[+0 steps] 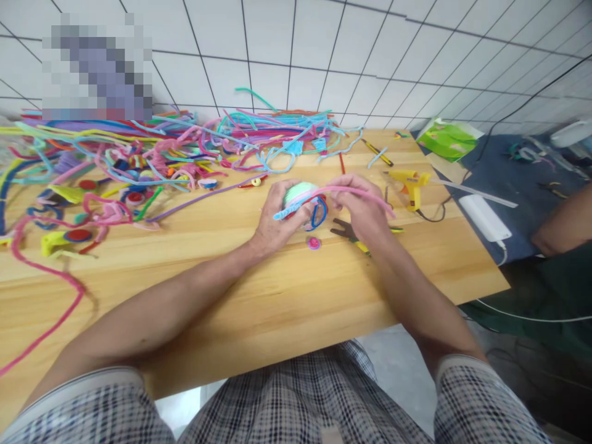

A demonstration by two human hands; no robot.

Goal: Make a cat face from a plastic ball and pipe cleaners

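Nearest me is the person's black-and-white checked fabric shirt (296, 401), with both bare forearms reaching over the pale wooden worktop (259, 302); on the bare wood just in front of the hands lies a small round pink disc with a purplish rim (314, 243); to its right, partly hidden beneath the right forearm and hand, are dark-jawed pliers with yellow-and-black handles (343, 229).

The left hand (277, 222) has its grip curled round a pale green rounded piece (300, 191), held just above the worktop; a light blue fuzzy stem (287, 210) crosses its front, and a dark blue fuzzy loop (319, 214) shows beside the thumb; the right hand (363, 206) has its grip pinched on a long pink fuzzy stem (356, 190), which arches leftward over the piece; I cannot tell whether it is fastened there.

At the right, another person's forearm (564, 219) shows near a white oblong box with a cable (485, 217); a yellow plastic glue gun (411, 182) lies beyond the right hand; farther back are a yellow-and-black cutter knife (377, 152) and a tangled heap of many-coloured fuzzy stems (277, 131); behind rises the white tiled wall (319, 37).
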